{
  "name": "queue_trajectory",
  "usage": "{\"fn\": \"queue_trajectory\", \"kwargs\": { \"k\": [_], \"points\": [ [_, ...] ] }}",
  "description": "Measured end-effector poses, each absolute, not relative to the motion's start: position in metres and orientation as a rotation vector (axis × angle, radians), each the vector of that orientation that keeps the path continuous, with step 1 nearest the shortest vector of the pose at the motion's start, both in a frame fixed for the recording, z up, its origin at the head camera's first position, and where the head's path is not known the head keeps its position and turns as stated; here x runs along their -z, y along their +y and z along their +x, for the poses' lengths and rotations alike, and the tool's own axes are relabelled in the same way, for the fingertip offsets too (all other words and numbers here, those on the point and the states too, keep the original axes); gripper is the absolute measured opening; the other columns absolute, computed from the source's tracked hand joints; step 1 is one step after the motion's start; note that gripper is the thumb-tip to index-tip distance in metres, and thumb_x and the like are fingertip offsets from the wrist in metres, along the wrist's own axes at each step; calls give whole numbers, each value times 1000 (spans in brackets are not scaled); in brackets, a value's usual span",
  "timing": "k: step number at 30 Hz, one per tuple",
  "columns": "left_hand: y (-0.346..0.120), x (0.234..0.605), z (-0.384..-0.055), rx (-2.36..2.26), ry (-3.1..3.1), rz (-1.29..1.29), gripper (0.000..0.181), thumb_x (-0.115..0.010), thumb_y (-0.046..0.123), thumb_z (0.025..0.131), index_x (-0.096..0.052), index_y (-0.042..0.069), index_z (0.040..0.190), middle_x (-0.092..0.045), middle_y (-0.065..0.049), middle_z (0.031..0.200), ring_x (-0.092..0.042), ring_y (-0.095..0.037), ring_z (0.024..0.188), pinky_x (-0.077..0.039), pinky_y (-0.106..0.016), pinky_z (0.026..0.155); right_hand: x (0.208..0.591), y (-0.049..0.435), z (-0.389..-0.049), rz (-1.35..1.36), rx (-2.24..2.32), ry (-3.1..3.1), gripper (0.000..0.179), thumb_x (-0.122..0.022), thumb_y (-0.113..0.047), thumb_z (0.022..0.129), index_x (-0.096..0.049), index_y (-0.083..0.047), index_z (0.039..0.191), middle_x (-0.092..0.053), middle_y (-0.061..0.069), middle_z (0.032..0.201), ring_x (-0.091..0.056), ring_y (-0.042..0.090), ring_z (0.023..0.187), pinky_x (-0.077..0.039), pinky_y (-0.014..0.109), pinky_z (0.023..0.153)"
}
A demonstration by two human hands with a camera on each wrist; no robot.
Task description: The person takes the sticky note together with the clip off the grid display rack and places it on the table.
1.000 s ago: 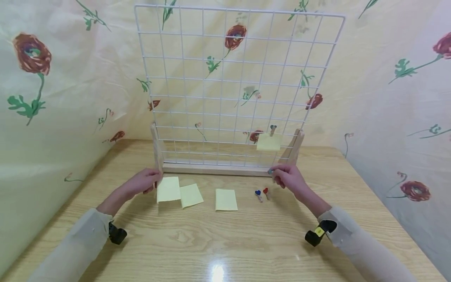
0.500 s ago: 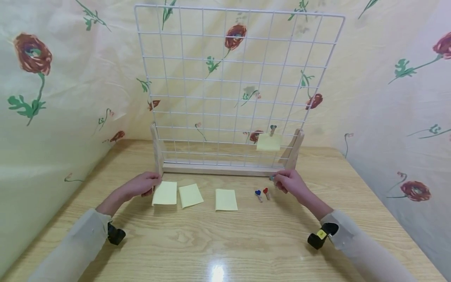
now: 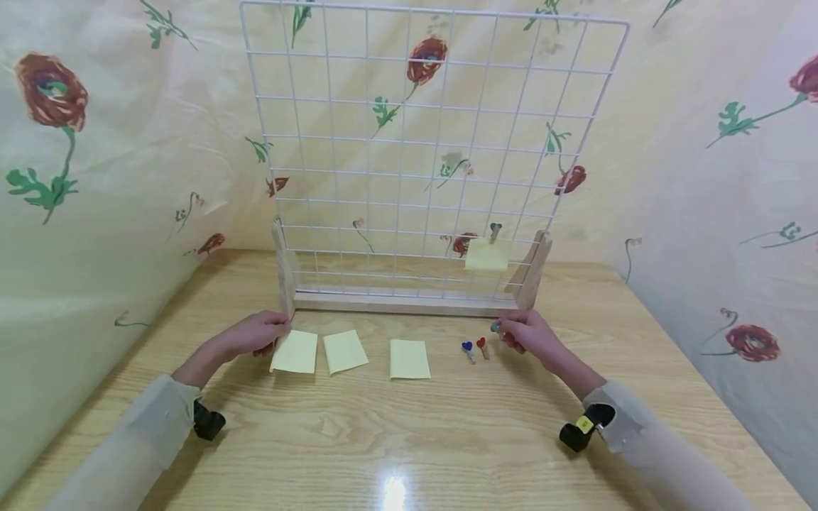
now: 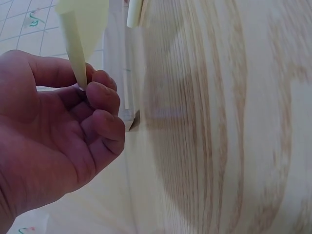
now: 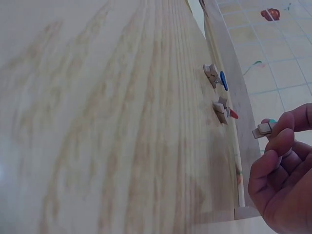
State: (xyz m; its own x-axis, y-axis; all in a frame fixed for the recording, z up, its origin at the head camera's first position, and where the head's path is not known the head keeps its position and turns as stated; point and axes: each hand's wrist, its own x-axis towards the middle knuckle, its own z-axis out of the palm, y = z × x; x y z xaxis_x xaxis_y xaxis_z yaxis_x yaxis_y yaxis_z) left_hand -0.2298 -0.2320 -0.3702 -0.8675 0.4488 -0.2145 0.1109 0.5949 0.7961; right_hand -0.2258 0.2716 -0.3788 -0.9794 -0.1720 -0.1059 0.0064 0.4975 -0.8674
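My left hand (image 3: 252, 333) pinches a pale yellow sticky note (image 3: 295, 353) by its corner, just above the table; in the left wrist view the note (image 4: 78, 34) stands up between thumb and forefinger. With thumb and fingertips my right hand (image 3: 525, 332) holds a small wooden clothespin (image 5: 264, 129) that has a teal decoration. Left of that hand lie two more clothespins, one with a blue heart (image 3: 468, 348) and one with a red heart (image 3: 482, 345). Two other sticky notes, one tilted (image 3: 345, 352) and one straight (image 3: 410, 360), rest on the table.
A white wire grid (image 3: 418, 142) rises from a wooden stand (image 3: 409, 304) behind the hands. A clothespin (image 3: 495, 233) fastens a yellow note (image 3: 487, 255) low on its right side. Flowered cloth (image 3: 115, 177) surrounds the wooden table (image 3: 358, 440).
The left hand has lowered its sticky note slightly toward the table and to the left. My right hand has drawn the clothespin a little down, away from the stand. The view has tilted slightly.
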Motion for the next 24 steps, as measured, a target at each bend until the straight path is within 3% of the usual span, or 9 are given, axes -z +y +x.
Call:
{"fn": "queue_trajectory", "kwargs": {
  "k": [7,24],
  "points": [
    [-234,373,-231,-1151,2424,525,27,-36,17,101,-44,9,77,-42,2,58,-40,-11,50,-33,-25,48,382,276,-225,-118,1449,2564,29,-48,-8,92,-64,13,106,-49,-2,61,-42,8,54,-36,22,49],
    [-230,376,-232,-999,2559,500,27,-38,14,100,-49,6,78,-40,1,53,-37,-11,45,-34,-25,46,391,287,-224,-90,1371,2532,32,-50,-10,93,-62,11,113,-53,0,68,-46,11,59,-39,23,52]
  ]
}}
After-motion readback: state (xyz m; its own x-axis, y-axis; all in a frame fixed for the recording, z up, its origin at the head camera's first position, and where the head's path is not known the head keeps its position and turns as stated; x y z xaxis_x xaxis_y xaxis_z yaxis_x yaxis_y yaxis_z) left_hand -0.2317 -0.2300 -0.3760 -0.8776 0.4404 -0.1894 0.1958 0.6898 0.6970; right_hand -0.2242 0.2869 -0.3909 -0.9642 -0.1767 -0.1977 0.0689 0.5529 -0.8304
